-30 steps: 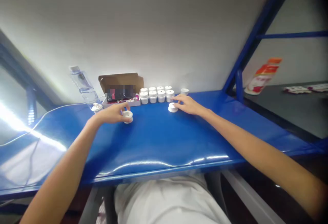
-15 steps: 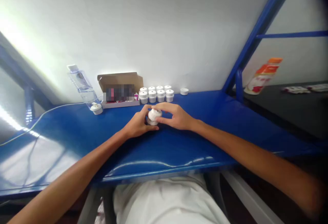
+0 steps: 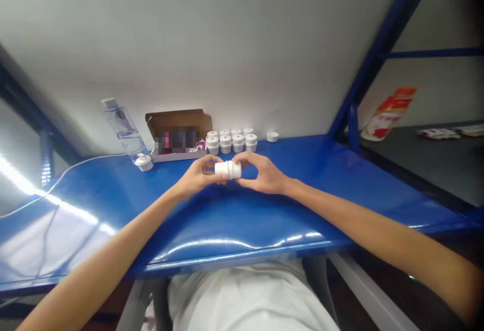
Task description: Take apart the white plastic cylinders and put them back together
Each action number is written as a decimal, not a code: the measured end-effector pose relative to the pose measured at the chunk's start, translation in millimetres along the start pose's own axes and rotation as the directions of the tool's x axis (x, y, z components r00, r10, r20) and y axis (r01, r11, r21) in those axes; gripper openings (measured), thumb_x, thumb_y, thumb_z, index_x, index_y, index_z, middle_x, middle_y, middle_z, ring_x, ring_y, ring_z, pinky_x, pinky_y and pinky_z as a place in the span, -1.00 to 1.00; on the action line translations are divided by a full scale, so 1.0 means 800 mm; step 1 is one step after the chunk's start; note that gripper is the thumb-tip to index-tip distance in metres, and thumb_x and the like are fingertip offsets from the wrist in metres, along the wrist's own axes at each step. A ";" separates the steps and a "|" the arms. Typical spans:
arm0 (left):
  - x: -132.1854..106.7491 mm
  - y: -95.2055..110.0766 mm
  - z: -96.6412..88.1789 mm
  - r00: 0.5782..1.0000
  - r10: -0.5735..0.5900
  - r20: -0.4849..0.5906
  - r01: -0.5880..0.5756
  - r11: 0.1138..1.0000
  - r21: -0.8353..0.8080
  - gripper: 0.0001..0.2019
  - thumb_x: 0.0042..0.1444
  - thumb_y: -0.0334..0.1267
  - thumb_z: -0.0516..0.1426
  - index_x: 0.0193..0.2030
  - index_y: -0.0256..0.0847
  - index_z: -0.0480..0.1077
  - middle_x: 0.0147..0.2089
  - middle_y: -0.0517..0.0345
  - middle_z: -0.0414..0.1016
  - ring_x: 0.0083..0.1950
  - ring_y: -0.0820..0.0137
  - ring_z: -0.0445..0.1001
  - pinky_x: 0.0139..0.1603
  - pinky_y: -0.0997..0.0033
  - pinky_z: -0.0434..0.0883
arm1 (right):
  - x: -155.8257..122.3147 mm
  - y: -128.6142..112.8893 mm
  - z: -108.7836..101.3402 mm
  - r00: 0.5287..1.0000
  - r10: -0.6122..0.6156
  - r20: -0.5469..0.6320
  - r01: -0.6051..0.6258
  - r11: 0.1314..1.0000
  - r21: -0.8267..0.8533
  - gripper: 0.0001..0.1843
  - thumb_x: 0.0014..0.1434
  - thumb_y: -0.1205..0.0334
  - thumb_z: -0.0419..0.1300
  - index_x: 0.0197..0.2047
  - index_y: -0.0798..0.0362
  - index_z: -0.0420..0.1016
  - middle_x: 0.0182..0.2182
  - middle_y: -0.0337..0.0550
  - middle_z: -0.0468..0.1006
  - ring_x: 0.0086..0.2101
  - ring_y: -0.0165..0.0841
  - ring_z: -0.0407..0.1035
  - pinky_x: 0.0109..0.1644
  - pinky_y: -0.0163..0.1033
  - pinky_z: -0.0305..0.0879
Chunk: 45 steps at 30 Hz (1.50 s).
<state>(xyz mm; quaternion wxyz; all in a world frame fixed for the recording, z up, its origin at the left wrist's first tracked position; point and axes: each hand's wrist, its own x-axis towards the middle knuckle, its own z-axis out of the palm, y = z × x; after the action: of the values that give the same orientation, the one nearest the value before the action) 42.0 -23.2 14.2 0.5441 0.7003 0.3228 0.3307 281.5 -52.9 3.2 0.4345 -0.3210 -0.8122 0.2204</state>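
Note:
Between my two hands a small white plastic container (image 3: 228,169) lies on its side, with a raised ring around its middle. My left hand (image 3: 200,175) grips its left end, thumb below and fingers above. On the other end my right hand (image 3: 262,173) has its thumb and fingers closed around the rim. Just behind them stand several similar white containers (image 3: 232,143) in two rows, lids on top. A small white cap (image 3: 272,136) sits alone to their right, near the wall.
An open cardboard box (image 3: 177,155) with blurred contents is at the back left. Beside it a clear water bottle (image 3: 128,134) leans near a white lidded piece (image 3: 144,162) and a cable (image 3: 71,164). An orange-capped bottle (image 3: 389,114) stands on the dark right-hand surface, beyond the blue frame (image 3: 353,129).
The white container has gone from two stacked parts, one held over the other, to one joined piece turned sideways. Both hands now grip its ends.

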 end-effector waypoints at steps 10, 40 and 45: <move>-0.005 0.008 0.010 0.983 0.182 0.005 -0.181 0.975 0.130 -0.51 -0.02 -0.06 0.41 -0.08 -0.22 0.35 -0.19 0.09 0.57 -0.16 0.32 0.56 -0.13 0.36 0.45 | 0.005 -0.004 0.023 0.810 0.557 0.181 -0.567 0.669 0.481 -0.39 0.27 -0.36 0.09 -0.21 0.08 0.53 -0.44 -0.03 0.62 -0.46 -0.25 0.54 -0.43 -0.21 0.45; 0.000 0.015 -0.035 0.894 0.447 -0.010 -0.238 0.495 0.835 -0.79 0.24 -0.09 0.13 -0.18 -0.17 0.47 -0.10 0.01 0.55 -0.04 0.21 0.51 0.07 0.25 0.39 | 0.007 0.114 -0.075 0.857 0.240 -0.457 -0.450 0.782 -0.432 -0.53 0.06 0.13 0.32 0.05 0.04 0.60 -0.04 0.02 0.52 -0.09 -0.12 0.47 0.16 0.01 0.36; 0.003 0.010 -0.046 0.914 0.404 -0.044 -0.171 0.482 0.859 -0.79 0.24 -0.11 0.09 -0.23 -0.18 0.47 -0.16 0.02 0.56 -0.09 0.23 0.51 0.00 0.28 0.39 | 0.003 0.166 -0.086 0.766 0.333 -0.550 -0.544 0.792 -0.277 -0.41 0.02 0.03 0.37 0.06 0.16 0.43 0.06 0.15 0.45 -0.24 -0.22 0.53 0.00 -0.03 0.47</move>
<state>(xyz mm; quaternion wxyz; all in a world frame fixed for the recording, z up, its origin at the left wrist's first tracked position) 14.3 -2.9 29.1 0.0327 0.8725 0.3816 0.3034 382.9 46.6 -44.0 0.4739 -0.6357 -0.6071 0.0523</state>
